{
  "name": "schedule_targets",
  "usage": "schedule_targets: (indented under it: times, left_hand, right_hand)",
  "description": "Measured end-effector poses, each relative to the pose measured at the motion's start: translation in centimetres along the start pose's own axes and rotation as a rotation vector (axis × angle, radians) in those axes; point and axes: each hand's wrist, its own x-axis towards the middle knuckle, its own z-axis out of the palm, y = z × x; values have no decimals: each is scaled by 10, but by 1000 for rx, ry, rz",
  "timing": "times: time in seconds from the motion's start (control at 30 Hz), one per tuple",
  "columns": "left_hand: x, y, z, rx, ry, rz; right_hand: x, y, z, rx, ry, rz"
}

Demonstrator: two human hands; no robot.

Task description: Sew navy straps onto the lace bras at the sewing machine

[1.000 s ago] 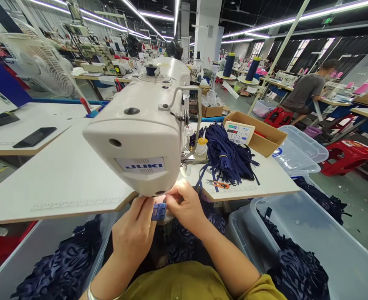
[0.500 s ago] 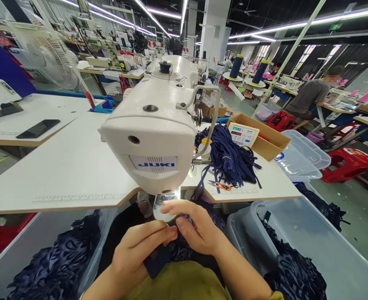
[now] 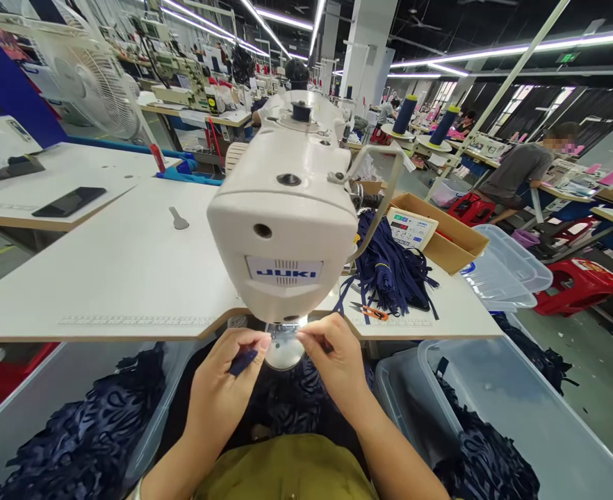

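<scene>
A white sewing machine (image 3: 285, 226) stands directly before me, with a round metal plate (image 3: 284, 355) at its lower front. My left hand (image 3: 223, 382) is closed on a navy fabric piece (image 3: 242, 362), its fingertips close to the plate's left side. On the right side of the plate, the thumb and fingers of my right hand (image 3: 338, 361) are pinched together. What lies in that pinch is too small to make out. Most of the fabric is hidden by the left fingers, and the needle area is under the machine's head.
Navy straps (image 3: 390, 267) lie in a bundle right of the machine, with orange-handled thread snips (image 3: 372, 311) before them. Plastic bins of navy pieces flank me: the left bin (image 3: 144, 451) and right bin (image 3: 525, 389). A phone (image 3: 69, 201) rests on the left table.
My hands, close together below the plate before, have moved apart and up to either side of it. The fabric has risen with my left hand. The camera view has shifted slightly.
</scene>
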Motion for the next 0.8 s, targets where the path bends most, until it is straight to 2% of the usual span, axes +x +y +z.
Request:
schedule_targets:
  times: [0.13,0.37,0.57,0.8]
  left_hand:
    - [0,-5,2,-17,-70,-14]
    - [-2,-6,2,-8,-106,85]
    - [-4,-9,4,-15,-136,94]
    - [-5,-11,4,-25,-155,86]
  right_hand:
    - [1,6,9,-253,54,-80]
    - [2,9,21,-535,134,-190]
    - [1,9,25,-573,195,-237]
    - [4,8,27,-569,201,-251]
